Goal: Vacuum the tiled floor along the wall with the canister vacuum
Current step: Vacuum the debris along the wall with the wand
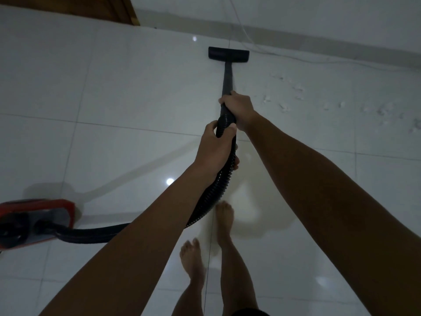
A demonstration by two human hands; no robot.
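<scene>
Head view, looking down at a pale tiled floor (pixel 109 92) in dim light. Both hands hold a black vacuum: the right hand (pixel 239 108) is wrapped around the wand (pixel 226 76), and the left hand (pixel 215 149) grips the ribbed hose (pixel 209 197) just behind it. The floor nozzle (pixel 228 53) rests flat on the tile near the wall (pixel 319 19) (a thin white cord (pixel 262 50) lies just beyond it). The red canister (pixel 34 220) sits at lower left. White debris (pixel 298 92) is scattered to the right. Two bare feet stand below.

I see the canister vacuum (pixel 36 221) cut off at the left edge; my left forearm hides part of its hose (pixel 95 233).
</scene>
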